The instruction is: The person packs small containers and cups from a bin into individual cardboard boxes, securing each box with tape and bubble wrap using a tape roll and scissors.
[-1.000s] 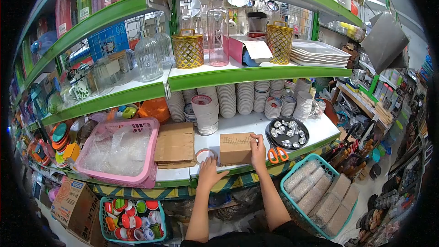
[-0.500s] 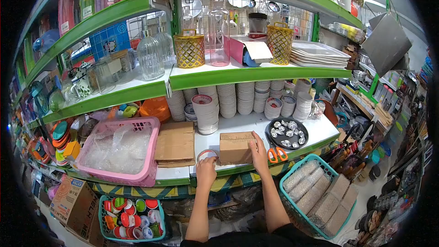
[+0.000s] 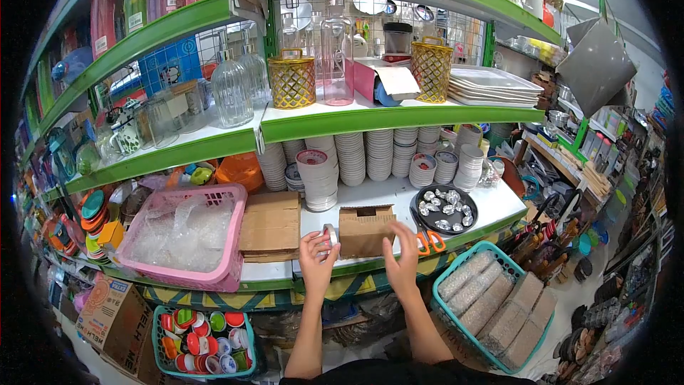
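A roll of tape (image 3: 330,232) is raised off the white shelf, with the fingers of my left hand (image 3: 315,258) closed round it. Just right of it stands a small brown cardboard box (image 3: 365,237), and a dark gap shows at its top. My right hand (image 3: 403,257) is beside the box's right side, fingers apart and holding nothing. Orange-handled scissors (image 3: 430,242) lie right of that hand, by a round black pan (image 3: 445,208) with several shiny, faceted silver pieces in it. Flattened cardboard (image 3: 272,222) is stacked left of the tape.
A pink basket (image 3: 235,246) of bubble wrap stands at the left. Stacked white bowls (image 3: 318,182) line the shelf behind. Below are a teal basket (image 3: 467,331) with wrapped packs and another teal basket (image 3: 160,353) with colourful lidded items. A green shelf edge (image 3: 399,117) runs overhead.
My left hand has lifted the tape roll from the shelf and turned it upright. My right hand has come off the box, whose top now shows a gap.
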The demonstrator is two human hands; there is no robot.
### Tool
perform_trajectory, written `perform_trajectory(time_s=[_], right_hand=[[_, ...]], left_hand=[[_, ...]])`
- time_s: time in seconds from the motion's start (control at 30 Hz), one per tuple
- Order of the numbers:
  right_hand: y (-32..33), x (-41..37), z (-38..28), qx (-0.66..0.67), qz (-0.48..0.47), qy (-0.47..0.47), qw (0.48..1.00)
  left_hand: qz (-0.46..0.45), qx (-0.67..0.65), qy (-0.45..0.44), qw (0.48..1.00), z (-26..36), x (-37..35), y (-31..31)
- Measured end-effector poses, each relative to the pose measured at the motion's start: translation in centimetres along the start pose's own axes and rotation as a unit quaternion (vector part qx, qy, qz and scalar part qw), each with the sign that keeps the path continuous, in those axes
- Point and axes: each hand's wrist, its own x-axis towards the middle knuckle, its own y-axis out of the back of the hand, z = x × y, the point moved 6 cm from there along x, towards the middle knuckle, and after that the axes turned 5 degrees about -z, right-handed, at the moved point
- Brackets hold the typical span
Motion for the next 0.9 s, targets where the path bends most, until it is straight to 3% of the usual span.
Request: perform_trajectory(time_s=[0.13,0.3,0.77,0.9], right_hand=[[-1.1,0.1,-3.7,0.094,-0.106,0.060,0.988],[-1.3,-0.1,-6.3,0.086,-0.114,0.124,0.982],[0.1,0.3,-6.5,0.113,-0.104,0.056,0.987],[0.0,0.4,-6.2,0.131,-0.139,0.028,0.981]], left_hand=[[-0.038,-0.026,-0.024,0.999,3.1,-0.8,-1.5],[-0.085,0.001,-0.071,0.994,5.2,-2.2,-3.0],[-0.140,0.197,-0.181,0.953,8.4,-3.4,-4.3],[-0.160,0.259,-0.158,0.939,9.5,-3.5,-4.3]])
